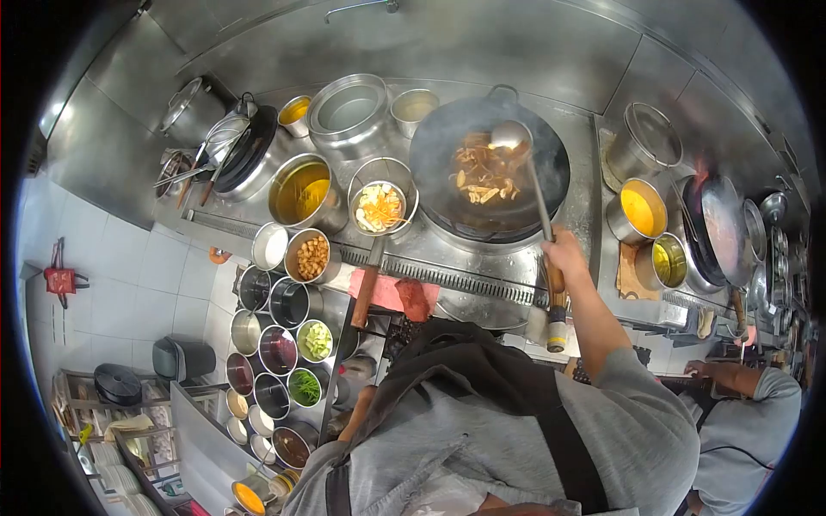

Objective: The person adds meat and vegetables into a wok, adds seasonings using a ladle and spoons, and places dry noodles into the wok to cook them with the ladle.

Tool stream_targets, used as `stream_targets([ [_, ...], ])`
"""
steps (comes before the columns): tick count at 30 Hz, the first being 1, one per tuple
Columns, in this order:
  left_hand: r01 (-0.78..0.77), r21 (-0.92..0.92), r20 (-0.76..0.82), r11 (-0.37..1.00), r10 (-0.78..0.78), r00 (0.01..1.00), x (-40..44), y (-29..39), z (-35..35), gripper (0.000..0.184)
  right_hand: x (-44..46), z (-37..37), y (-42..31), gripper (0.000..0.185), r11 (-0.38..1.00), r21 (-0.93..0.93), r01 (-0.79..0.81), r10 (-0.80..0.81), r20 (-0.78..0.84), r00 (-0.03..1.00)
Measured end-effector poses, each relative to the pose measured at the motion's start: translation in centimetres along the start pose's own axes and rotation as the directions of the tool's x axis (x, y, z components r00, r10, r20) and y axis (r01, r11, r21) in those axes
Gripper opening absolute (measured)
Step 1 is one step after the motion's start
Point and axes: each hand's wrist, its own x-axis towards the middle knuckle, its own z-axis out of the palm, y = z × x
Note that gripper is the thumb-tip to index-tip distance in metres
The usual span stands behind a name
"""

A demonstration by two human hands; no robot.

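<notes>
My right hand (565, 253) is wrapped round the long handle of a ladle (539, 187), near its wooden end. The ladle's bowl is inside a large dark wok (434, 196), touching or just above brown strips and pale sliced food (482, 176). Light steam rises there. My left hand does not show; only a bit of my left forearm (359, 414) appears beside the apron. Left of the wok, a strainer (379, 234) with a wooden handle rests over a metal pot, holding pale and orange slices (379, 207).
Metal pots of yellow liquid (308, 191) and a large lidless pot (348, 103) stand left of the wok. Several ingredient tins (316, 340) line the lower left, beside a pink cloth (379, 288). At right are more pots (637, 211), another wok (727, 232) and a co-worker (747, 421).
</notes>
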Motion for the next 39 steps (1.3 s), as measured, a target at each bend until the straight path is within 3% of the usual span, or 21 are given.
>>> stream_targets([
  [1,-0.007,-0.003,-0.008,1.0,0.007,1.0,0.4,0.3,0.0,0.029,-0.2,-0.3,-0.5,0.035,0.932,0.335,-0.137,0.086,0.164,0.983],
  [2,-0.015,-0.017,-0.02,1.0,0.015,1.0,1.0,0.5,0.1,0.029,-0.2,-0.5,-1.0,0.032,0.74,0.6,-0.303,0.104,0.343,0.934],
  [3,-0.024,-0.032,-0.035,0.999,0.023,0.999,1.6,0.5,0.0,0.028,-0.5,-0.4,-1.4,0.032,0.741,0.601,-0.301,0.1,0.344,0.934],
  [5,-0.027,-0.087,-0.071,0.996,0.021,0.997,2.8,0.5,-0.6,0.027,-1.7,0.3,-2.3,0.025,0.29,0.87,-0.399,0.111,0.384,0.917],
  [8,0.025,-0.24,-0.123,0.97,-0.056,0.991,2.0,2.4,-4.9,0.026,-2.9,0.9,-3.9,0.021,0.379,0.835,-0.398,0.145,0.371,0.917],
  [11,0.23,-0.499,-0.057,0.836,-0.297,0.953,-2.0,7.1,-11.1,0.032,-2.7,-1.1,-2.6,0.035,0.394,0.825,-0.406,0.113,0.395,0.912],
  [12,0.23,-0.499,-0.054,0.835,-0.295,0.954,-1.8,6.6,-10.7,0.032,-2.7,-0.8,-2.2,0.039,0.413,0.824,-0.387,0.119,0.373,0.92],
  [14,0.155,-0.378,-0.076,0.913,-0.197,0.977,0.5,4.4,-7.7,0.034,-2.7,-0.5,-2.3,0.035,0.504,0.785,-0.361,0.113,0.355,0.928],
  [16,0.029,-0.114,-0.109,0.993,-0.041,0.993,3.4,1.6,-3.0,0.035,-2.9,-1.2,-2.7,0.031,0.58,0.745,-0.331,0.103,0.335,0.936],
  [18,-0.078,0.116,-0.129,0.99,0.093,0.987,3.9,0.7,-1.5,0.037,-3.7,-3.5,-3.0,0.035,0.607,0.713,-0.351,0.097,0.372,0.923],
  [19,-0.115,0.181,-0.138,0.977,0.141,0.98,3.7,0.7,-1.4,0.038,-3.3,-1.8,-1.8,0.044,0.645,0.714,-0.271,0.063,0.304,0.95],
  [22,-0.166,0.183,-0.117,0.969,0.189,0.975,2.6,1.9,-2.4,0.039,-3.2,-1.7,-0.7,0.049,0.752,0.637,-0.169,0.001,0.255,0.967],
  [24,-0.165,0.16,-0.099,0.973,0.182,0.978,2.4,1.9,-3.0,0.041,-3.2,-3.6,-1.2,0.051,0.772,0.571,-0.28,0.065,0.367,0.928],
  [26,-0.084,0.116,-0.043,0.99,0.09,0.995,3.4,1.3,-1.8,0.039,-2.4,-2.1,0.4,0.053,0.98,0.188,0.07,-0.074,0.018,0.997],
  [30,-0.001,-0.029,0.01,1.0,0.002,1.0,4.4,0.9,-1.1,0.037,-1.5,0.1,0.2,0.052,0.975,-0.221,0.039,-0.081,-0.185,0.979],
  [31,-0.036,-0.005,-0.049,0.999,0.036,0.998,4.5,1.2,-1.1,0.035,-1.0,0.2,0.3,0.052,0.975,-0.219,0.036,-0.078,-0.188,0.979],
  [33,-0.075,0.021,-0.105,0.997,0.077,0.992,4.1,2.1,-1.8,0.034,-0.6,0.0,0.3,0.035,0.957,0.291,-0.021,-0.019,0.134,0.991],
  [34,-0.126,0.099,-0.129,0.987,0.139,0.982,4.1,2.4,-2.1,0.033,-0.9,-0.6,-0.7,0.035,0.957,0.29,-0.019,-0.021,0.133,0.991],
  [35,-0.171,0.177,-0.148,0.969,0.198,0.969,3.9,2.6,-2.4,0.032,-1.5,-1.1,-2.0,0.028,0.774,0.599,-0.205,0.06,0.253,0.966],
  [36,-0.166,0.175,-0.148,0.971,0.192,0.97,3.8,2.5,-2.3,0.032,-2.2,-1.0,-3.1,0.021,0.467,0.795,-0.387,0.089,0.393,0.915],
  [39,0.004,-0.079,-0.131,0.997,-0.014,0.991,4.2,1.8,-2.1,0.033,-4.3,-0.1,-4.7,0.015,0.329,0.859,-0.393,0.088,0.387,0.918],
])
